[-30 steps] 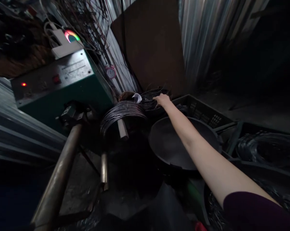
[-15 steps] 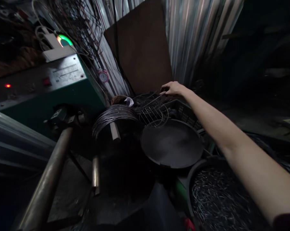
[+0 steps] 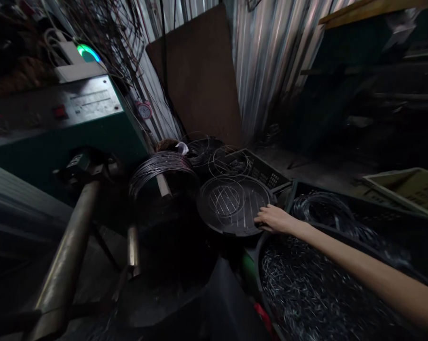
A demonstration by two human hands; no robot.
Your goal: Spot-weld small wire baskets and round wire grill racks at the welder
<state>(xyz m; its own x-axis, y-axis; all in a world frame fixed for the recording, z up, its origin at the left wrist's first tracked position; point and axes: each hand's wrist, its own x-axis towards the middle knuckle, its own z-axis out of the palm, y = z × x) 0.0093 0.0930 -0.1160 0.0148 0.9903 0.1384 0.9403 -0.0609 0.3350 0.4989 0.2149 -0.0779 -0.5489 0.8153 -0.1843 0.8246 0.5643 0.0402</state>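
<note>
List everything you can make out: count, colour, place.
Wall: one, silvery, background
Board: one, brown, against the wall
Machine: one, green, left
Clock: one, pink, upper left
Wire coils: at least two, grey, centre-left, right
Round tray: one, black, centre
Wire grid: at least one, silvery, over the tray
Crates: three, two dark near the tray, one yellowish far right
Bin: one, black, lower right
Metal scraps: many, silvery, inside the bin
Pipes: two, brassy, lower left
Right hand: one, bare, at the tray's right edge

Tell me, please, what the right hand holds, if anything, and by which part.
It cannot be told: the right hand curls near the wire grate, hiding any grip.
</note>
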